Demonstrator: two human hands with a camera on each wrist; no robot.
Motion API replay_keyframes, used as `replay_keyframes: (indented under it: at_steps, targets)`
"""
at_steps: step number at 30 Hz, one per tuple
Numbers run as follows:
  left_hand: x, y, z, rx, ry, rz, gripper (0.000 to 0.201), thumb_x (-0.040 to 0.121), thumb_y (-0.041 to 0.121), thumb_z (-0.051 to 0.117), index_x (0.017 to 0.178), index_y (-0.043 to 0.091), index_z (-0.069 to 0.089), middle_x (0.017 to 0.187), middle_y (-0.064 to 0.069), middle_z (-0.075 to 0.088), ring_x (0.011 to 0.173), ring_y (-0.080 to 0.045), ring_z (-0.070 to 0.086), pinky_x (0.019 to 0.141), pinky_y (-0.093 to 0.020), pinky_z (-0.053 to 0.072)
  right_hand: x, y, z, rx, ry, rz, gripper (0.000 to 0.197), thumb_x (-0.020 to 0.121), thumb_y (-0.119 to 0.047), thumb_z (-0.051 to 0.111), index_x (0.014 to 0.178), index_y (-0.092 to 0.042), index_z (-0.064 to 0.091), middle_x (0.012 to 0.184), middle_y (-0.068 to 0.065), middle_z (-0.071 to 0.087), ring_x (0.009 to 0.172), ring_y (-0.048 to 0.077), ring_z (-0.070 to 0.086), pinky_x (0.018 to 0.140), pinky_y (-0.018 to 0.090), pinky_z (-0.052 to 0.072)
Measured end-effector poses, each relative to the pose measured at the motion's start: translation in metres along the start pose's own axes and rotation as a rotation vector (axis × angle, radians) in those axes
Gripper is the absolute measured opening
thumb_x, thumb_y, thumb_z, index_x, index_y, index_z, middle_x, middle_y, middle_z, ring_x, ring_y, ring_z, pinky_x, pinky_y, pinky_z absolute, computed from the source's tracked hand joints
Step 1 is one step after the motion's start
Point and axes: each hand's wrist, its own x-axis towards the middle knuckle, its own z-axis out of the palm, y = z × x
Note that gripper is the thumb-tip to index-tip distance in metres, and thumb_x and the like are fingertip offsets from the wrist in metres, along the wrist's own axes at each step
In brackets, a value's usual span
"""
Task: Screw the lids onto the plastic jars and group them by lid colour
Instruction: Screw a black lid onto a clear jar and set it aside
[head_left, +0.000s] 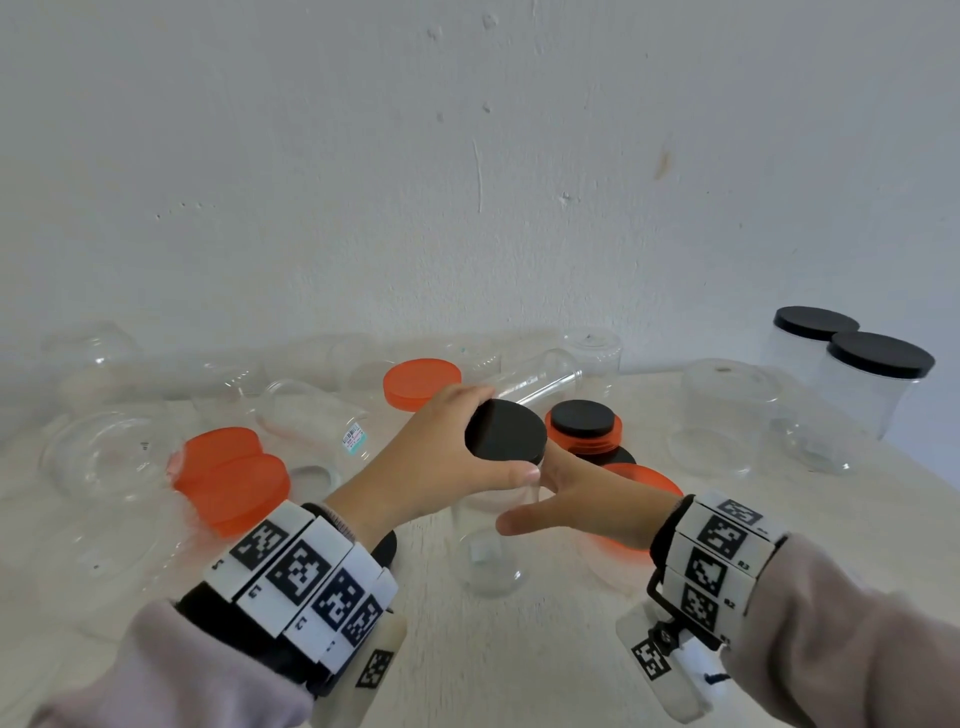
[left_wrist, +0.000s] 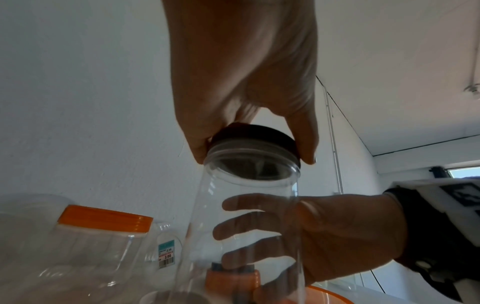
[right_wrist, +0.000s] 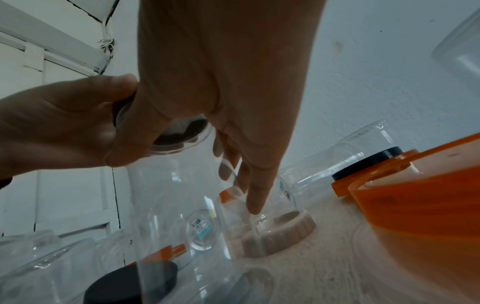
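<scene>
My left hand (head_left: 431, 467) grips the round black plastic lid (head_left: 505, 431) by its rim, seated on the mouth of the clear plastic jar (left_wrist: 246, 216). My right hand (head_left: 587, 506) wraps the jar's side just below, fingers (left_wrist: 249, 232) curled round it. Jar upright on the worktop (head_left: 519, 665), orange lids (head_left: 234, 478) left of my left hand

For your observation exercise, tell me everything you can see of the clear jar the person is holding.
The clear plastic jar is a smooth, see-through cylinder, empty and roughly upright above the table. A black lid sits on its threaded mouth. The left hand grips the lid's edge from above; the right hand wraps the jar's body, fingers showing through the wall.
</scene>
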Motion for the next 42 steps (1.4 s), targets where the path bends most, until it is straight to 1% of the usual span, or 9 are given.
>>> replay_keyframes:
  at_steps: [9, 13, 17, 19, 22, 25, 30, 35, 42]
  targets:
    - [-0.005, -0.009, 0.005, -0.128, -0.028, -0.016, 0.101, 0.061, 0.057, 0.080, 0.144, 0.026, 0.030, 0.131, 0.013, 0.040, 0.121, -0.006, 0.042, 0.089, -0.015, 0.038, -0.001, -0.001, -0.006, -0.113, -0.021, 0.028, 0.102, 0.073, -0.028, 0.084, 0.148, -0.043, 0.017, 0.148, -0.019, 0.035, 0.141, 0.011, 0.028, 0.116, 0.043, 0.028]
    - [-0.013, -0.022, 0.003, -0.352, -0.063, -0.057, 0.119, 0.059, 0.047, 0.087, 0.149, 0.030, 0.012, 0.123, 0.034, 0.038, 0.109, 0.024, 0.042, 0.081, 0.002, 0.036, -0.006, -0.015, -0.028, -0.115, -0.061, 0.015, 0.108, 0.065, -0.031, 0.087, 0.148, -0.041, 0.018, 0.148, -0.024, 0.034, 0.141, 0.003, 0.026, 0.114, 0.035, 0.028]
    - [-0.021, -0.036, 0.009, -0.441, -0.097, -0.125, 0.111, 0.056, 0.043, 0.089, 0.145, 0.036, 0.022, 0.137, 0.025, 0.042, 0.125, 0.007, 0.041, 0.110, -0.022, 0.031, -0.003, -0.045, -0.046, -0.237, -0.051, -0.004, 0.100, 0.058, -0.046, 0.085, 0.139, -0.051, 0.025, 0.148, -0.026, 0.033, 0.138, -0.002, 0.028, 0.113, 0.032, 0.030]
    - [-0.023, -0.037, 0.016, -0.467, -0.102, -0.127, 0.097, 0.059, 0.037, 0.086, 0.138, 0.040, 0.030, 0.134, 0.025, 0.047, 0.122, 0.010, 0.043, 0.108, -0.023, 0.035, 0.002, -0.059, -0.047, -0.340, -0.067, 0.005, 0.093, 0.064, -0.047, 0.084, 0.138, -0.053, 0.028, 0.141, -0.032, 0.036, 0.135, -0.005, 0.030, 0.110, 0.028, 0.031]
    - [-0.024, -0.036, 0.025, -0.508, -0.119, -0.069, 0.081, 0.069, 0.018, 0.084, 0.128, 0.046, 0.036, 0.120, 0.034, 0.055, 0.111, 0.016, 0.049, 0.088, -0.008, 0.045, 0.012, -0.077, -0.041, -0.528, -0.122, 0.045, 0.086, 0.074, -0.049, 0.078, 0.143, -0.049, 0.028, 0.126, -0.042, 0.035, 0.121, -0.012, 0.036, 0.098, 0.017, 0.030]
    - [-0.023, -0.036, 0.030, -0.543, -0.126, -0.041, 0.079, 0.069, 0.016, 0.082, 0.125, 0.047, 0.037, 0.119, 0.036, 0.055, 0.114, 0.015, 0.049, 0.084, -0.003, 0.042, 0.019, -0.092, -0.036, -0.706, -0.152, 0.061, 0.085, 0.072, -0.059, 0.074, 0.143, -0.047, 0.030, 0.142, -0.029, 0.035, 0.127, 0.001, 0.036, 0.095, 0.025, 0.029]
    - [-0.023, -0.045, 0.034, -0.576, -0.125, -0.074, 0.092, 0.063, 0.030, 0.085, 0.135, 0.046, 0.030, 0.135, 0.023, 0.050, 0.125, 0.008, 0.045, 0.092, -0.010, 0.042, 0.025, -0.110, -0.028, -0.879, -0.220, 0.104, 0.077, 0.076, -0.057, 0.072, 0.142, -0.044, 0.035, 0.141, -0.018, 0.038, 0.122, 0.008, 0.040, 0.098, 0.031, 0.034]
    - [-0.024, -0.047, 0.035, -0.569, -0.129, -0.113, 0.103, 0.059, 0.040, 0.085, 0.144, 0.039, 0.027, 0.140, 0.020, 0.046, 0.131, 0.000, 0.040, 0.107, -0.027, 0.036, 0.026, -0.121, -0.022, -1.028, -0.213, 0.123, 0.078, 0.074, -0.056, 0.073, 0.141, -0.046, 0.035, 0.143, -0.014, 0.037, 0.127, 0.015, 0.042, 0.102, 0.036, 0.037]
    - [-0.022, -0.047, 0.037, -0.557, -0.138, -0.107, 0.100, 0.062, 0.034, 0.082, 0.144, 0.035, 0.026, 0.139, 0.018, 0.046, 0.129, 0.001, 0.041, 0.098, -0.018, 0.038, 0.026, -0.127, -0.017, -1.075, -0.231, 0.104, 0.075, 0.074, -0.047, 0.075, 0.138, -0.049, 0.038, 0.140, -0.013, 0.038, 0.126, 0.015, 0.041, 0.101, 0.038, 0.041]
